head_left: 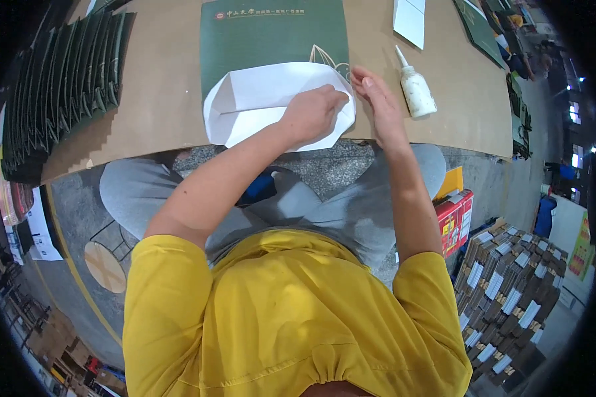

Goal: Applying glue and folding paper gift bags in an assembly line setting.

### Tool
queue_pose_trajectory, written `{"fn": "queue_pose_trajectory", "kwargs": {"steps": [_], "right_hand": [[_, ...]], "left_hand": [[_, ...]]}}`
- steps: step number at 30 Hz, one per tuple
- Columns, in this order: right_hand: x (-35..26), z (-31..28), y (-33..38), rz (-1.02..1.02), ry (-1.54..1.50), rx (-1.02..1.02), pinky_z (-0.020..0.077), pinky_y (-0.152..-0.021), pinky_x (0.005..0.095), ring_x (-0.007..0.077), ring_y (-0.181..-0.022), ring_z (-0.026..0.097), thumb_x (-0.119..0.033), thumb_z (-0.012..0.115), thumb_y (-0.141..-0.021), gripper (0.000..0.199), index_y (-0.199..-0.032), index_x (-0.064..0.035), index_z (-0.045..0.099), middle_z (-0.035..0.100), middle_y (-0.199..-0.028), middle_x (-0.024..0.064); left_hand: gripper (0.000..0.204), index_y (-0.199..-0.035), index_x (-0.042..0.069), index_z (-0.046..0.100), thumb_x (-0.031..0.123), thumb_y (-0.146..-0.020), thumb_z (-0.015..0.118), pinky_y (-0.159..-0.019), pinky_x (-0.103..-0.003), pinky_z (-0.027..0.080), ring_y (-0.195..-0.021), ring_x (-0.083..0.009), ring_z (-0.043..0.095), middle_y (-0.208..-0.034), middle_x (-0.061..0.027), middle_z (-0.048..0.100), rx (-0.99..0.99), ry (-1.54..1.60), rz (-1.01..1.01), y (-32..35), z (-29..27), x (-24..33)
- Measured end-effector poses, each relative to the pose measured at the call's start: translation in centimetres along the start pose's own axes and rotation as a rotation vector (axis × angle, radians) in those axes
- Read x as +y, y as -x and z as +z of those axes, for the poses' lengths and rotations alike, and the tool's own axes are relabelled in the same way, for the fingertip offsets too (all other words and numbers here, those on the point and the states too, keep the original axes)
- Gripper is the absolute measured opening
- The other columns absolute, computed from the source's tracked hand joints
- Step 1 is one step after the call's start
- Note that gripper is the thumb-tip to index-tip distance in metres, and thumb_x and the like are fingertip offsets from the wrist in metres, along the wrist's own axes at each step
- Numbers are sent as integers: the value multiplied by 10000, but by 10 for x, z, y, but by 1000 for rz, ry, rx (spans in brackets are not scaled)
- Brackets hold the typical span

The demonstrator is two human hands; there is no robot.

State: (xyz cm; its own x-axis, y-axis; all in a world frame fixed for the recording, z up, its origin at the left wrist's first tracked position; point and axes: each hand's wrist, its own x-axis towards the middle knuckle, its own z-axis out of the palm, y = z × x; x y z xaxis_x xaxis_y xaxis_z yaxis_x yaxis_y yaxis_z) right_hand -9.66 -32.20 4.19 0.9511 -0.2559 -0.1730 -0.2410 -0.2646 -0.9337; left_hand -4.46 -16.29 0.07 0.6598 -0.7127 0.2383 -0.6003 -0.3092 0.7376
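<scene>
Curled at the left grip (314, 112): found with fingers folded inward over the right-hand part of the white base (258, 96) of a green paper bag (265, 46). Unable to establish any pinch on the paper, with fingertips out of sight. Found the right grip (381, 109) half curved, with fingers angled leftward and toward the far side, just beside the right end of the same base. Unable to confirm contact or pinch there.

Located the green paper bag at the middle of the counter (159, 99), with its printed panel flat toward the far side and its white base spread open at the near edge, slightly past that edge. Observed pale gold print and line work on the panel.

Recorded a white squeeze bottle (418, 94) to the right of the right grip, near but apart, with nozzle toward the far side. Recorded beyond it a folded white sheet (409, 23) and, toward the far right corner, a flat green piece (480, 30). Noted along the left edge a close-packed row of dark green folded bags (66, 86).

Observed below the near edge grey trousers (136, 192) and a yellow shirt (291, 311). Noted to the left a round stool (104, 266); to the right, a red box (453, 221) and a stack of bundled cardboard (516, 291).
</scene>
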Motion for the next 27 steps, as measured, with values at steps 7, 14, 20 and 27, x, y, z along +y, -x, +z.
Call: {"fn": "queue_pose_trajectory", "kwargs": {"steps": [7, 14, 20, 27], "right_hand": [[16, 65, -10, -378, 358, 37, 117, -1103, 463, 334, -1338, 257, -411, 345, -958, 580, -1317, 43, 398, 357, -1394, 208], [26, 92, -9, -455, 702, 157, 89, -1103, 491, 332, -1358, 214, -420, 376, -935, 608, -1334, 39, 371, 321, -1411, 215], [13, 100, -6, -383, 991, 123, 67, -1105, 496, 339, -1377, 149, -506, 470, -869, 777, -1390, 30, 259, 232, -1451, 224], [7, 108, -6, -278, 1107, 72, 57, -1093, 531, 362, -1384, 109, -531, 478, -851, 805, -1405, 3, 240, 203, -1456, 240]], "left_hand": [[172, -815, -5, 597, 39, -762, 440, -454, -208, 345, -499, -90, 451, -604, -24, 522, 367, 1284, -533, -16, -29, -10], [172, -796, -23, 580, 54, -792, 427, -427, -216, 341, -494, -93, 450, -634, -41, 534, 544, 1529, -544, -7, -42, -16], [215, -765, 14, 658, 143, -814, 493, -467, -242, 385, -530, -81, 494, -613, -35, 571, 561, 687, -571, 21, -56, -31], [197, -824, 23, 660, 124, -806, 492, -553, -287, 454, -601, -139, 562, -696, -78, 606, 507, 561, -641, 14, -50, -33]]}}
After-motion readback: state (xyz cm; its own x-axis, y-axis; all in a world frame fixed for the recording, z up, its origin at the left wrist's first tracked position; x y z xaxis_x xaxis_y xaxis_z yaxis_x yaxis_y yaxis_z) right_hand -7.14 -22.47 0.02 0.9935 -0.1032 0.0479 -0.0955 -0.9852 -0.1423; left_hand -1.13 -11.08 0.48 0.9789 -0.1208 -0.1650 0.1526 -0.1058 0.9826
